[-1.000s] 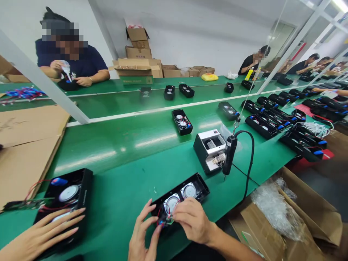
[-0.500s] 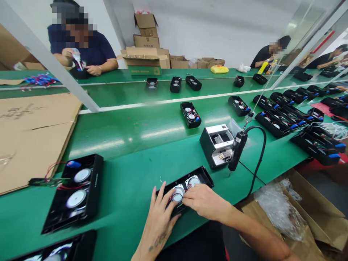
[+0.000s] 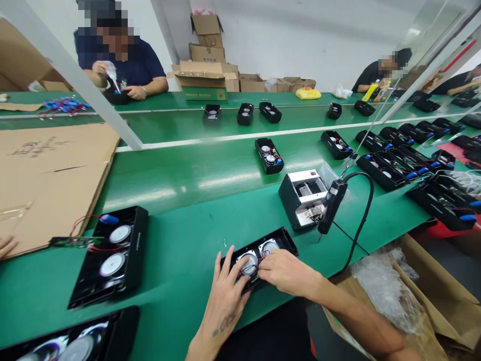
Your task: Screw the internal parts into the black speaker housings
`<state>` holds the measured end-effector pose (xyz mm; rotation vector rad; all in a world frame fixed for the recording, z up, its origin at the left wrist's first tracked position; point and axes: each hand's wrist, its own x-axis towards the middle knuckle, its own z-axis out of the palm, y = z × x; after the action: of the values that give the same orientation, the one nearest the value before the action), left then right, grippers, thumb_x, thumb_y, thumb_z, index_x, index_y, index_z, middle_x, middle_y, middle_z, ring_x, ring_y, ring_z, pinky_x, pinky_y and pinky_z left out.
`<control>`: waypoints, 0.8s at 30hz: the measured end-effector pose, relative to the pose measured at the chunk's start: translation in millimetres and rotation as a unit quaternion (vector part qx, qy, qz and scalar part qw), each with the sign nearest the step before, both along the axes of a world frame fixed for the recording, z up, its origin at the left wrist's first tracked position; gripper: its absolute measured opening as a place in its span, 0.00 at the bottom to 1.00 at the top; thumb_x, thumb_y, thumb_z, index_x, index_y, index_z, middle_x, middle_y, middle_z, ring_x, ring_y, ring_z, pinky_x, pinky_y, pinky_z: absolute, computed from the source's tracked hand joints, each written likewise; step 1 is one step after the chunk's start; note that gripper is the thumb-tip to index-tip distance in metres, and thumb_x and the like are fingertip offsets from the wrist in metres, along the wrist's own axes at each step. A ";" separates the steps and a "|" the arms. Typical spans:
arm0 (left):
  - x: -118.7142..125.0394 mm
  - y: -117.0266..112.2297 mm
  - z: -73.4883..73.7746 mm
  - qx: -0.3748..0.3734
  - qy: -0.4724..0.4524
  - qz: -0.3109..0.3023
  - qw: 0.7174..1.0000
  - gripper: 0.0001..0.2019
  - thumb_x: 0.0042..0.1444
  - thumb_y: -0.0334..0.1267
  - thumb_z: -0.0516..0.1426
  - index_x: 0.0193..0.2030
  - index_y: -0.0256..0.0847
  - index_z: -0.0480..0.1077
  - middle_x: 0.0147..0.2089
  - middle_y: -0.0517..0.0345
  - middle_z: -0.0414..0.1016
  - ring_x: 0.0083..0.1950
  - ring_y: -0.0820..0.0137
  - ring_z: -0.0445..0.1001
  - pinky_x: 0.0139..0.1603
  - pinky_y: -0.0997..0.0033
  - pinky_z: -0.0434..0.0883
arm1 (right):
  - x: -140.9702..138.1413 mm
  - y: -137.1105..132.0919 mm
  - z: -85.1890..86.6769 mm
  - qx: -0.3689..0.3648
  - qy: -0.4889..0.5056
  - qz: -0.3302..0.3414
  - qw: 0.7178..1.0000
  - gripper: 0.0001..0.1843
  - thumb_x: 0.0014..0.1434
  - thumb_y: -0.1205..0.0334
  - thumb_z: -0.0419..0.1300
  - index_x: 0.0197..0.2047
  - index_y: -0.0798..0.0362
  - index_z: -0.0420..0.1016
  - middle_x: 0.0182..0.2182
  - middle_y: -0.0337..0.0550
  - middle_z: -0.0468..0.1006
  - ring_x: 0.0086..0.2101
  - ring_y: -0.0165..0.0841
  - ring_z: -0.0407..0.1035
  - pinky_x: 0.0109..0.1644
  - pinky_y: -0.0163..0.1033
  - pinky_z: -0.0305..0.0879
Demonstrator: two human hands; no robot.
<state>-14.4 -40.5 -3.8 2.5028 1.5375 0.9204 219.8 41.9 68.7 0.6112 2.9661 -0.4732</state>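
A black speaker housing [image 3: 278, 240] with two round silver drivers and red wires lies at the near edge of the green bench [image 3: 180, 260]. My left hand [image 3: 225, 291] rests on its left end with the fingers spread flat. My right hand [image 3: 283, 271] lies over the middle of the housing, fingers curled down onto the wires beside a driver; what they pinch is hidden. A hanging electric screwdriver [image 3: 330, 205] dangles just right of the housing.
Another open speaker housing [image 3: 112, 255] sits to the left, one more [image 3: 71, 341] at the bottom left. A small white and black box [image 3: 302, 198] stands behind my hands. Cardboard sheets [image 3: 48, 175] lie left, a carton [image 3: 413, 301] right. Other people work along the belt.
The camera view shifted slightly. My left hand has spread flatter on the housing's left end, and my right hand stays pressed over the drivers. A co-worker's hand at the left has pulled back.
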 end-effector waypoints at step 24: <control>-31.2 107.3 55.3 -0.371 -0.005 -0.090 0.924 0.20 0.52 0.57 0.72 0.24 0.44 0.79 0.64 0.59 0.80 0.54 0.62 0.82 0.54 0.64 0.78 | -38.4 64.0 41.5 -0.152 -0.041 -0.092 0.983 0.31 0.58 0.70 0.69 0.65 0.50 0.82 0.46 0.48 0.90 0.44 0.45 0.84 0.42 0.37 0.67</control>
<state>-45.7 66.9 51.5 2.0189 1.2856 0.2383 181.4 105.8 110.2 0.8474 2.6920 -0.8734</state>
